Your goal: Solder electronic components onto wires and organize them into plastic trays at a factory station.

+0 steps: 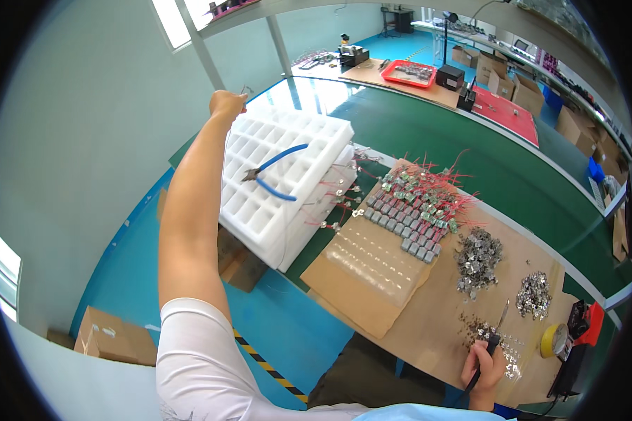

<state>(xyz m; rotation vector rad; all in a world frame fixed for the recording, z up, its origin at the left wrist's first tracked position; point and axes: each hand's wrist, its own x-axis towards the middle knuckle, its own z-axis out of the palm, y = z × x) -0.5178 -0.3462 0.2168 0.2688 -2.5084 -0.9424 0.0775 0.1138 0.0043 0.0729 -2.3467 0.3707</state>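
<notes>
White sleeve is seen closest, the left arm stretched out. By the left hand, its fingers curled together, a thin wire is pinched above the white grid tray. By the right hand, a black-handled soldering iron is gripped among small metal parts. Blue-handled pliers are laid on the tray; beside it, grey blocks are lined up.

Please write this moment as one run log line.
left hand: apparently holding thin wire, near white trays; right hand: holding soldering iron beside metal parts; blue-handled pliers: on trays
</notes>
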